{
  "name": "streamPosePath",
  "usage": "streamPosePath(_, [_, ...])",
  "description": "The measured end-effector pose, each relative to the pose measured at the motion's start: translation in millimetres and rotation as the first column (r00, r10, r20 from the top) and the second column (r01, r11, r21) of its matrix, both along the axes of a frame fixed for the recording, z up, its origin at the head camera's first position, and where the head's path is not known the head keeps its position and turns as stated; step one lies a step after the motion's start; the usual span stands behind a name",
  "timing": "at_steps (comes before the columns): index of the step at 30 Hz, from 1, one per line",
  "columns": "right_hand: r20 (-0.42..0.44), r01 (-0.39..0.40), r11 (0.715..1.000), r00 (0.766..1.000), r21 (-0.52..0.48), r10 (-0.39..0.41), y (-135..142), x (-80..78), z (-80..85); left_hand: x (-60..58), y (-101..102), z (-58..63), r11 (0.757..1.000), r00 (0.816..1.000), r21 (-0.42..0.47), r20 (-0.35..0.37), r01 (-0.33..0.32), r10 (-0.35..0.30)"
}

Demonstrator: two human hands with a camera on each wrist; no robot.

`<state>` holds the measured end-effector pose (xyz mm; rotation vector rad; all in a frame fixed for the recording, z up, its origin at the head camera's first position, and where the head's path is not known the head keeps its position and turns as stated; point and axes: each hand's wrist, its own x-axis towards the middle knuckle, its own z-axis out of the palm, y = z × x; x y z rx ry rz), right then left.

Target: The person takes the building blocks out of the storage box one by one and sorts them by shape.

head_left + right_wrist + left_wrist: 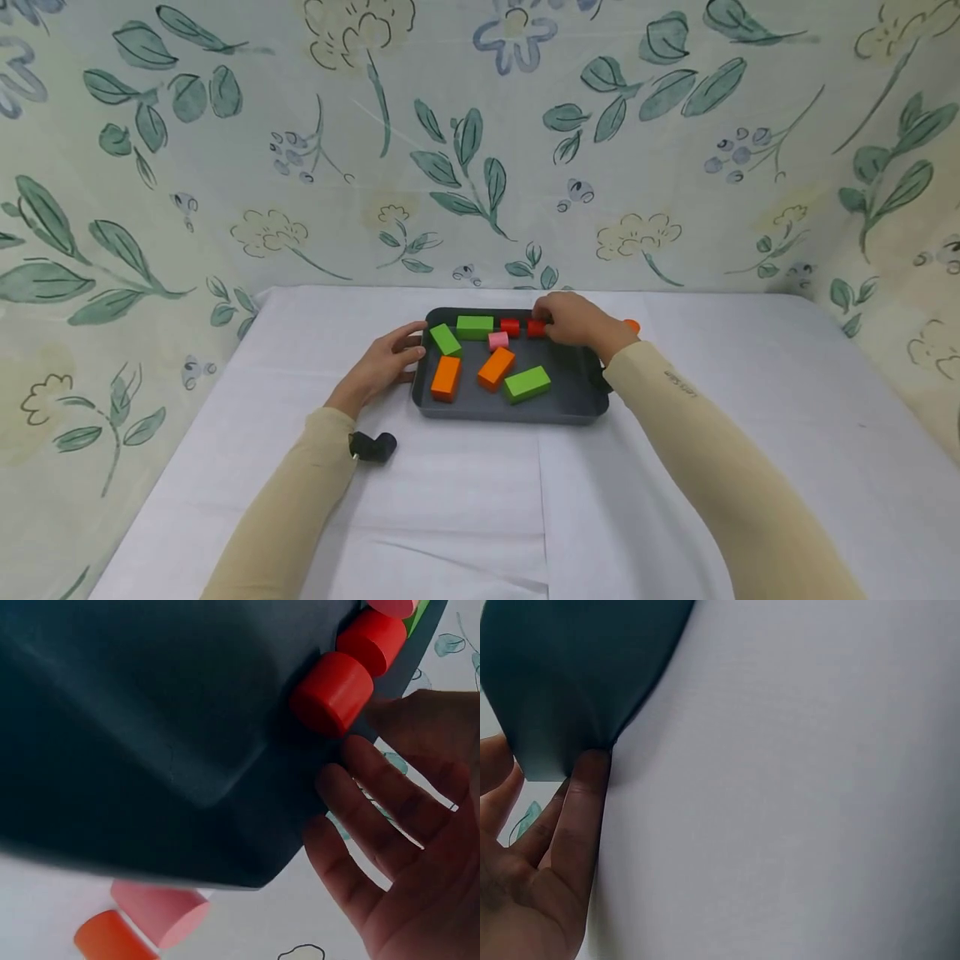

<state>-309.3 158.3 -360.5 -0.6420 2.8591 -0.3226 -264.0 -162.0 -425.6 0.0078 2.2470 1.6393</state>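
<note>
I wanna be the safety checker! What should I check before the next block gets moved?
1. Tray lying flat on the white cloth: ok, it looks level in the head view.
2. Left hand at the tray: ok, it touches the left end.
3. Right hand gripping the rightmost red cylinder: cannot tell; the hand is right by it, but the hold isn't clear.
4. All pieces inside the tray: not ok; an orange cylinder and a pink cylinder are outside it.
5. Room for more: ok, the tray's near right part is bare.
</note>
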Motion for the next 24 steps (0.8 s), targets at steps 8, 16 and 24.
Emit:
streamPosePath(8, [0.067,0.019,0.998,0.997,0.056,-0.023,-7.3,-1.2,-4.3,-0.8,1.4,2.4,1.0,1.0,-0.013,0.008,-0.017,0.017])
streamPosePath(16, [0.104,0.029,0.999,0.994,0.028,-0.032,-19.7,-1.0,-13.8,3.4,-1.3,3.7,0.999,1.0,-0.029,0.008,-0.014,0.014])
streamPosePath(24, [0.125,0.043,0.999,0.991,-0.003,-0.043,-15.4,-3.3,-19.5,1.7,2.4,2.7,0.999,1.0,-0.038,0.011,-0.014,0.015])
